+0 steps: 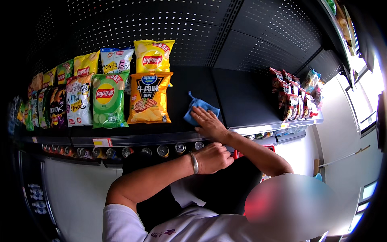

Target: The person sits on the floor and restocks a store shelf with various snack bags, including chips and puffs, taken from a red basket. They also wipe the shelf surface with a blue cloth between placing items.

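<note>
My right hand lies flat, palm down, on a blue cloth, pressing it against the black metal shelf. The cloth is bunched, with a small loop at its top left corner. My left hand is curled into a fist in front of the shelf edge, a silver bracelet on its wrist; whether anything is inside it cannot be seen. Left of the cloth stand an orange bag of beef-flavoured potato chips, a yellow Lay's bag behind it and a green Lay's bag.
More chip bags stand in rows at the left. Red and white snack packets fill the right shelf end. Drink cans line the shelf below. A perforated back panel rises behind. Part of a red basket shows beneath my right forearm.
</note>
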Demonstrator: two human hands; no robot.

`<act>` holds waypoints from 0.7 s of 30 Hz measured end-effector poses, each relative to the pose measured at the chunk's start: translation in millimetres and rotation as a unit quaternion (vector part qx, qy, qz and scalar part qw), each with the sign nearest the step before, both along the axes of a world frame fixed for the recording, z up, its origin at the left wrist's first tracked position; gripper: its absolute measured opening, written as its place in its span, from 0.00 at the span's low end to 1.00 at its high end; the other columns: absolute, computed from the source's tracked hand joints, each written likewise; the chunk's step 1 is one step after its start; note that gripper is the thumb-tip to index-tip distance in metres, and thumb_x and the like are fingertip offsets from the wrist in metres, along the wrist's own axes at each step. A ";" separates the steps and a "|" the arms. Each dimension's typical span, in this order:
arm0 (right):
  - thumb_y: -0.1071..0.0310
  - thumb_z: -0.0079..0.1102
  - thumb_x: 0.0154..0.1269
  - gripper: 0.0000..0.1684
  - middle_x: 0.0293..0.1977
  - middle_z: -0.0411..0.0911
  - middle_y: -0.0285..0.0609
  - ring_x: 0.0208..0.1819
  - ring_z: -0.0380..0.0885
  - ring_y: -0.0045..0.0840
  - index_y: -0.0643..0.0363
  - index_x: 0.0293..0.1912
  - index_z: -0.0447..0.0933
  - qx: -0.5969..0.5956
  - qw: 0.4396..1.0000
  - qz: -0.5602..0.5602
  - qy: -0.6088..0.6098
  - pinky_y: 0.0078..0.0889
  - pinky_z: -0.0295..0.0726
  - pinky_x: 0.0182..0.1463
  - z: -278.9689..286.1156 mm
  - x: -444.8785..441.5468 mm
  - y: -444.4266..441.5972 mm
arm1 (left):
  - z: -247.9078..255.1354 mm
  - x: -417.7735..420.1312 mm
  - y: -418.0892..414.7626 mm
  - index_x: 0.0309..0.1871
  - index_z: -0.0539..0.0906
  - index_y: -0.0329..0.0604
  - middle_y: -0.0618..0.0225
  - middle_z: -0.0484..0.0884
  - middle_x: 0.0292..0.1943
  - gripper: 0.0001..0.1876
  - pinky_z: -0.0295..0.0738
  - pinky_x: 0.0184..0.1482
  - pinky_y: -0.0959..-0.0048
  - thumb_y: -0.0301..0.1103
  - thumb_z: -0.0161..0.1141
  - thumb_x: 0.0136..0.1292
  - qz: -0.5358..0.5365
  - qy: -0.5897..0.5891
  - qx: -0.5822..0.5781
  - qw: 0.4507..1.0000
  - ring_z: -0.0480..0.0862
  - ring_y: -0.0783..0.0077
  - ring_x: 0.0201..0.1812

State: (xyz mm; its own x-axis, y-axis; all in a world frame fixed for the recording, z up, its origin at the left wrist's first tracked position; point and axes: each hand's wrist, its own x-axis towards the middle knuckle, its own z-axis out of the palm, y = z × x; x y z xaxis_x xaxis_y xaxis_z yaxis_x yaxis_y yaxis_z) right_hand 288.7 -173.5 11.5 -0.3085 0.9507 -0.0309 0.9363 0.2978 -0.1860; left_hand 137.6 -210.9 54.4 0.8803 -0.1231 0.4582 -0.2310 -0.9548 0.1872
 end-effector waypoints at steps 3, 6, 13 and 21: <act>0.59 0.56 0.70 0.42 0.79 0.41 0.41 0.80 0.37 0.30 0.49 0.77 0.50 -0.041 0.996 0.075 -0.020 0.46 0.37 0.81 12.0 -26.7 5.5 | -0.9 -5.7 1.9 0.30 0.78 0.44 0.67 0.79 0.26 0.02 0.77 0.40 0.68 0.29 0.60 0.56 0.012 -0.022 0.012 1.000 0.82 0.67 0.33; 0.60 0.55 0.71 0.40 0.79 0.41 0.39 0.80 0.37 0.30 0.48 0.77 0.50 -0.032 0.990 0.139 -0.015 0.46 0.36 0.81 17.5 -36.7 13.5 | 0.9 -10.8 1.6 0.30 0.79 0.43 0.67 0.79 0.25 0.02 0.77 0.40 0.69 0.29 0.59 0.56 0.010 -0.025 0.008 1.000 0.83 0.67 0.32; 0.61 0.50 0.74 0.35 0.78 0.44 0.41 0.80 0.38 0.33 0.49 0.76 0.53 0.030 0.995 0.094 -0.012 0.48 0.37 0.80 14.5 -25.0 54.0 | 0.7 -3.5 2.1 0.30 0.79 0.42 0.65 0.80 0.25 0.02 0.78 0.40 0.67 0.28 0.59 0.56 0.002 -0.013 -0.004 1.000 0.84 0.65 0.33; 0.59 0.52 0.72 0.37 0.78 0.44 0.40 0.80 0.40 0.33 0.49 0.76 0.53 0.007 0.993 0.120 -0.017 0.48 0.40 0.80 20.5 -2.5 30.8 | 5.1 4.2 10.7 0.28 0.78 0.43 0.67 0.78 0.24 0.03 0.75 0.37 0.67 0.30 0.60 0.55 0.001 -0.036 -0.004 0.999 0.82 0.66 0.31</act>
